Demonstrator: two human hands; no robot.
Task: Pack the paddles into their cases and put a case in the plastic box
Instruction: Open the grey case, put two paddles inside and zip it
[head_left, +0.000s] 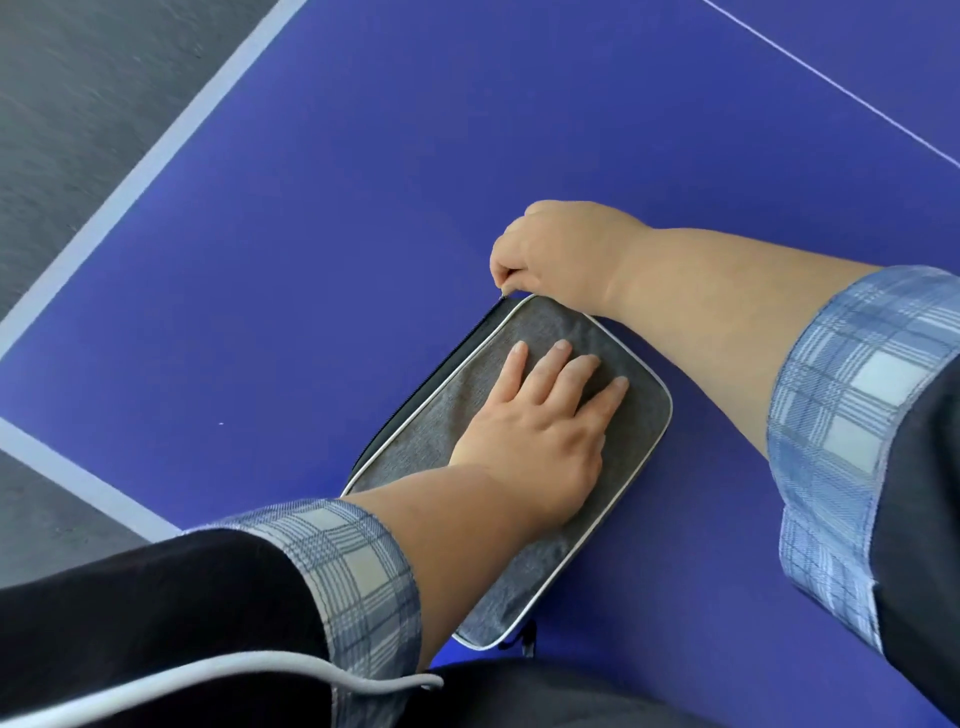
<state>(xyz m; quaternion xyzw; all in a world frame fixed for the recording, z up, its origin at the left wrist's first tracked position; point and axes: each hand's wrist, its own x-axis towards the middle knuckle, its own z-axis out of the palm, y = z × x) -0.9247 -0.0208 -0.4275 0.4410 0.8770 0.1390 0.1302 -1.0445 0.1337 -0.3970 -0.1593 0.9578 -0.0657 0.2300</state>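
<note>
A grey case (524, 467) lies flat on the blue table (363, 208). The left grip (540, 421) presses on its top — fingers spread, palm down, holding nothing. Just beyond it, at the case's far corner, the right grip (550, 249) is pinched closed on the zipper pull (503, 296), the case directly below its wrist.

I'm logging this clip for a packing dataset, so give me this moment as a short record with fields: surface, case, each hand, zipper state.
surface: blue table with white lines
case: grey case with white piping, lying flat
left hand: left hand pressed flat on the case, fingers spread
right hand: right hand pinching the zipper pull at the case's far corner
zipper state: cannot tell how far it is closed
paddle: none visible
</note>
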